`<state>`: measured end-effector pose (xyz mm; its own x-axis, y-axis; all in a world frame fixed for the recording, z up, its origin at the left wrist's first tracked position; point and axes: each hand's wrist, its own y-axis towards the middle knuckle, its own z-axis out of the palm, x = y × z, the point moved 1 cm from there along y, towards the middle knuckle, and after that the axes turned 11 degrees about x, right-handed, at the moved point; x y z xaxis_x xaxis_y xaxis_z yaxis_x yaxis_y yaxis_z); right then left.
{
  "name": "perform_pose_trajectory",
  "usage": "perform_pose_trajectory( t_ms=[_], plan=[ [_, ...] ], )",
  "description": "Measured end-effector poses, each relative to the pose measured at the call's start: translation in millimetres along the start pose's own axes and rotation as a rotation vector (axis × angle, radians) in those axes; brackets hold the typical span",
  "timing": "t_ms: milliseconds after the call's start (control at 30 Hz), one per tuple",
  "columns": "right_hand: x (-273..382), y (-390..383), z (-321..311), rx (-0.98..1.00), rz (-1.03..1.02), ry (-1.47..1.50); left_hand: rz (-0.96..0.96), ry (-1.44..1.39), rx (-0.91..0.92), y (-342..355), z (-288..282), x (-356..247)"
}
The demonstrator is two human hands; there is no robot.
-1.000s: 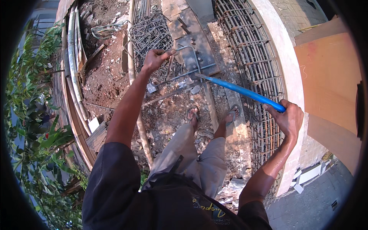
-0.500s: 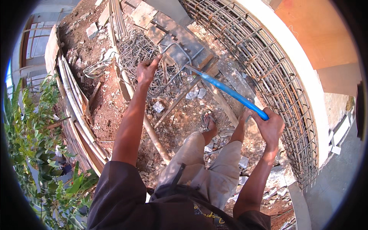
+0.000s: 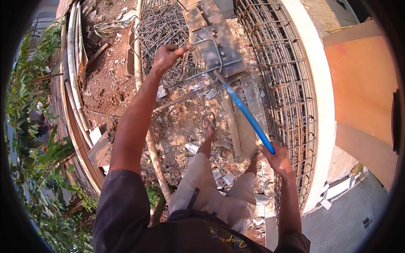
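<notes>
My right hand (image 3: 276, 158) is closed round the lower end of a long blue-sleeved bending bar (image 3: 245, 110). The bar's bare metal head meets a steel rod (image 3: 220, 55) at one of its bends. My left hand (image 3: 171, 57) is closed on the rod's near-left end, thumb pointing along it. Bent at square corners, the rod lies over a plank bench (image 3: 206, 19) with upright metal pins. Its straight length runs back toward my left forearm. The bar's exact grip on the rod is too small to make out.
A heap of bent rods (image 3: 162, 31) lies left of the bench. Long rebar cages (image 3: 291, 97) stand along a white wall edge (image 3: 314, 84) at right. A bamboo pole (image 3: 152, 156), wooden props (image 3: 231, 122) and rubble (image 3: 228, 178) surround my feet. Plants (image 3: 40, 139) grow at left.
The view has shifted, with the bench now more upright in it. The bar has swung to a steeper angle, with my right hand lower and nearer me. Both hands keep their hold.
</notes>
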<state>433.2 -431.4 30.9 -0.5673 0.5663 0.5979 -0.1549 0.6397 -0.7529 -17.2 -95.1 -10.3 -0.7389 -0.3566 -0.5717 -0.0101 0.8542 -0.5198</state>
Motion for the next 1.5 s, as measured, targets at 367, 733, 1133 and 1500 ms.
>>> perform_pose_trajectory(
  t_ms=[367,733,1133,1500],
  plan=[
    [-37,61,19,0.348,-0.248,0.183,0.103,-0.002,-0.107,2,4,21],
    [-80,127,109,0.208,-0.510,0.330,0.209,-0.005,-0.154,10,4,14],
    [-36,48,22,0.520,-0.253,0.411,0.101,-0.019,-0.089,4,5,16],
    [-46,81,82,0.540,-0.318,0.492,0.181,-0.070,-0.157,13,9,24]
  ],
)
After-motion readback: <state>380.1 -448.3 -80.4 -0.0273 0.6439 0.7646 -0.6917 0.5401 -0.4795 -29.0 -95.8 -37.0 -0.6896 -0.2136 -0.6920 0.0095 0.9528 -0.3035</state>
